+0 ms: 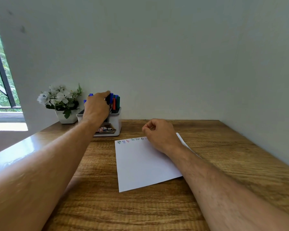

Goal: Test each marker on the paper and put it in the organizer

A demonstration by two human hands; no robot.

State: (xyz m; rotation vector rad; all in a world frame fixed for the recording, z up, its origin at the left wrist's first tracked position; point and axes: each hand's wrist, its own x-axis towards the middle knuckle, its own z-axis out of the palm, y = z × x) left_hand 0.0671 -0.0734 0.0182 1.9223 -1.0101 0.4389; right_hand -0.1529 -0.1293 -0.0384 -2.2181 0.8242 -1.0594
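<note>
A white flower pot [66, 118] (blooms white, leaves green) sits on the wooden table [223, 147] beside a window [0, 80].

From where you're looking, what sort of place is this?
Probably a home desk or study corner. A wooden desk stands against a plain wall by a window, with a potted plant, a white organizer of markers and a sheet of paper bearing test scribbles.
</note>
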